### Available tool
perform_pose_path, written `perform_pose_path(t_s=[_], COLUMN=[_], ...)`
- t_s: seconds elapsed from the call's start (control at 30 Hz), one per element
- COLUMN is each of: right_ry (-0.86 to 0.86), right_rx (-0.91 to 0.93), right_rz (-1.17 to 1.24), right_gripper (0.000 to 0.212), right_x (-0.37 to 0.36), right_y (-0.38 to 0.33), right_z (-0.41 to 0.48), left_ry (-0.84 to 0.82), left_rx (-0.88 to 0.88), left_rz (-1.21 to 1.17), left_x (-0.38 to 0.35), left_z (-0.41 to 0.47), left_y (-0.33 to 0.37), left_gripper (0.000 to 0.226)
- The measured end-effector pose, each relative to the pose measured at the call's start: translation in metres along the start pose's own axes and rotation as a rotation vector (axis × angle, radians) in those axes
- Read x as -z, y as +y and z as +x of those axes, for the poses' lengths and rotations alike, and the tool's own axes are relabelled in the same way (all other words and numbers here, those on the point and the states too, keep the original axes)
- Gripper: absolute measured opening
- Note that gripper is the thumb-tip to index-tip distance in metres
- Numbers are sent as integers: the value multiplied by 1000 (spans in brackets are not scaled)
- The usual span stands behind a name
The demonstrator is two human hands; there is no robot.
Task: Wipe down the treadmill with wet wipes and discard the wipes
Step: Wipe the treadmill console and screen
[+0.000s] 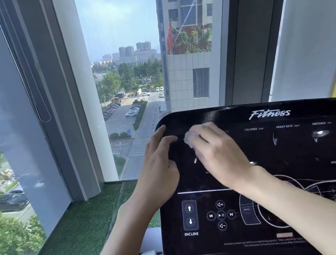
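Grip: right hand (215, 152) is clamping wet wipe (188, 140) onto treadmill console (278, 153).
Corner: left hand (159, 162) is resting flat there, likely bracing.

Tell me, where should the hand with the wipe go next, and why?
Probably slide the right hand and its wet wipe rightward along the console top, toward the Fitness logo. The wipe sits at the upper left corner, and the wide panel lies to its right.
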State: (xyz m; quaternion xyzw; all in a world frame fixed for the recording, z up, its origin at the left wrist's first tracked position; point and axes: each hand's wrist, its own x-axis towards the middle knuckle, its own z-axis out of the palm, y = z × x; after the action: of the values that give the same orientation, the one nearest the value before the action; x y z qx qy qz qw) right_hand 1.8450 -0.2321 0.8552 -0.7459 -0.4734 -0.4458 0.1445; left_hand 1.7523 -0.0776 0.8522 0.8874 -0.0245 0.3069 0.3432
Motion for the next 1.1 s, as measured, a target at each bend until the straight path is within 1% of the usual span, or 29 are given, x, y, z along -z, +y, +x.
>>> perform_pose_path(t_s=[0.07, 0.13, 0.3, 0.33, 0.37, 0.47, 0.5, 0.53, 0.63, 0.67, 0.7, 0.8, 0.83, 0.87, 0.9, 0.97, 1.0, 1.03, 1.1], right_ry=[-62, -72, 87, 82, 53, -82, -78, -50, 85, 96, 73, -83, -100, -83, -34, 111, 158, 168, 84], right_rx=[62, 58, -106, -89, -34, 177, 195, 161, -107, -134, -103, 140, 163, 124, 40, -155, -219, -244, -191], right_rz=[-20, -11, 47, 44, 32, -31, -55, -68, -37, -23, -11, -17, -25, -20, 6, 97, 142, 167, 179], right_gripper=[17, 16, 25, 24, 21, 14, 15, 15, 18, 16, 15, 19, 20, 19, 19, 20, 19, 17, 13], right_x=[1, 3, 3, 2, 1, 0, 1, 2, 4, 3, 1, 1, 4, 6, 9, 12, 12, 9, 1], right_y=[-5, 1, 16, 12, 7, 1, 6, 13, 24, 19, 11, -7, -2, 5, 13, 22, 20, 13, -2], right_z=[-9, -14, -9, -9, -10, -18, -18, -16, -10, -10, -12, -24, -24, -22, -20, -18, -18, -19, -27], left_ry=[-5, -15, -35, -34, -32, -31, -30, -31, -32, -31, -31, -29, -31, -40, -53, -61, -44, -14, 49], left_rx=[-5, -13, -37, -40, -45, -63, -68, -70, -82, -87, -87, -83, -85, -88, -89, -85, -85, -86, -87], left_rz=[15, 35, 88, 90, 92, 103, 103, 104, 125, 131, 135, 131, 129, 128, 129, 126, 127, 134, 158], left_x=[0, 0, 1, 0, 0, -3, -3, -4, -5, -5, -6, -8, -8, -7, -6, -7, -8, -10, -14], left_z=[-1, -1, -2, -3, -3, -4, -4, -5, -5, -4, -5, -6, -7, -8, -9, -10, -10, -10, -9], left_y=[0, -1, -2, -2, -3, -5, -5, -5, -5, -5, -5, -6, -6, -6, -7, -8, -8, -8, -9], left_gripper=[60, 58, 55, 55, 55, 55, 56, 56, 55, 55, 55, 54, 54, 53, 52, 48, 46, 46, 45])
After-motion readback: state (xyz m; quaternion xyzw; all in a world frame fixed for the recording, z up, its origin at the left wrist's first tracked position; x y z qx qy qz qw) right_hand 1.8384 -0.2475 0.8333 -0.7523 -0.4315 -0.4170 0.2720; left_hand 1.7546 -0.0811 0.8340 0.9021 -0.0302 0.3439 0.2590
